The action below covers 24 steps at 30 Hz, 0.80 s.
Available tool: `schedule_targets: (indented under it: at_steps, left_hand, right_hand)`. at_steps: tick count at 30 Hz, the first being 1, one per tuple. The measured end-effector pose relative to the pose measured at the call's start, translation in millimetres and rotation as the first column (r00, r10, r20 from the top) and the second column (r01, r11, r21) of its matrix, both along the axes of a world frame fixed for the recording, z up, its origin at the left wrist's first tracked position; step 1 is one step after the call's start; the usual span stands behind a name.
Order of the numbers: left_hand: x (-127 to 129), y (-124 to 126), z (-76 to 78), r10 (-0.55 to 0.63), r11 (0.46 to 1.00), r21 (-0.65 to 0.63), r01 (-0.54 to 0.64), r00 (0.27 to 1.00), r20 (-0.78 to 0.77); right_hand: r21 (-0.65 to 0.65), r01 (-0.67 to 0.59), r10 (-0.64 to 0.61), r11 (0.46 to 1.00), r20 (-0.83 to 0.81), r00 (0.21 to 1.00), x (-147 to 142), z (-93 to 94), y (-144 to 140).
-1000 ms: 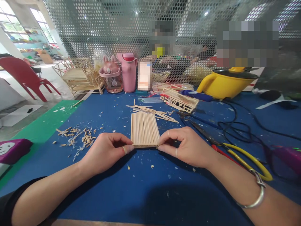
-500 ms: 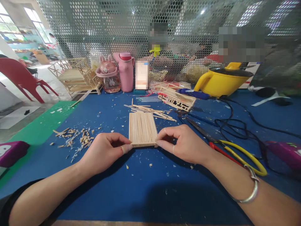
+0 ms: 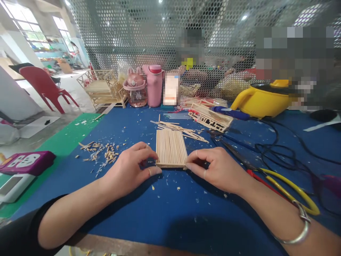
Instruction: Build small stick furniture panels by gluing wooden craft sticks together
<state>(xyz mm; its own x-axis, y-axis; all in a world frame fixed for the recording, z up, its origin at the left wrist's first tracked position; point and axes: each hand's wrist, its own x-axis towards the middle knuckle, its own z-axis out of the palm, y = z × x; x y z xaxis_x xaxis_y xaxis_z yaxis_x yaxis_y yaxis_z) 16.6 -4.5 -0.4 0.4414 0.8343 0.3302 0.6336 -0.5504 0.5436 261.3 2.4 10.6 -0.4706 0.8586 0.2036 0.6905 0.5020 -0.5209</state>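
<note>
Down at the near edge of the stick panel (image 3: 171, 148), both hands pinch its 2 corners. The left hand (image 3: 133, 170) grips the near left corner, thumb under the edge and fingers curled above it. The right hand (image 3: 217, 169) grips the near right corner the same way, thumb and forefinger closed on the wood. A bracelet (image 3: 299, 227) circles the right wrist. The panel lies flat on the blue mat (image 3: 165, 213), its sticks side by side and running away from the person.

Just beyond the panel lie loose sticks (image 3: 181, 128), and farther right a small stick frame (image 3: 210, 117). Pliers (image 3: 279, 185) with red and yellow handles lie right of the right hand, beside black cables (image 3: 277, 149). Wood scraps (image 3: 102, 153) lie scattered left of the left hand. A purple power strip (image 3: 26, 163) sits at the far left edge. At the back stand 2 pink bottles (image 3: 154, 85), a stick house model (image 3: 102, 89) and a yellow pot (image 3: 262, 99), all in front of a mesh screen (image 3: 133, 32).
</note>
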Motion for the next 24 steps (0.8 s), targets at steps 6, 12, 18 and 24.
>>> schedule_targets:
  at_steps: [6, 12, 18, 24]
  left_hand:
    - [24.5, 1.4, -0.4, -0.182, 0.919, 0.289, 0.269, 0.938, -0.294]
    - [27.7, 5.6, -3.3, -0.198, 0.928, 0.258, 0.27, 0.941, -0.274]
    - [28.5, 10.4, 1.2, -0.213, 0.952, 0.167, 0.255, 0.949, -0.232]
    - [28.9, 11.6, 0.9, -0.234, 0.958, 0.123, 0.261, 0.952, -0.197]
  right_hand:
    - [0.007, -0.011, 0.012, 1.0, -0.013, 1.0, -3.5, 2.5, -2.5]
    - [-0.134, 0.022, -0.052, 0.991, -0.227, 0.973, 4.5, 4.7, 1.0]
    - [0.072, 0.441, -0.3, 0.895, -0.634, 0.713, 32.8, 29.9, 14.9]
    - [0.468, 0.561, -0.574, 0.683, -0.131, 0.808, 95.9, 43.7, 78.9]
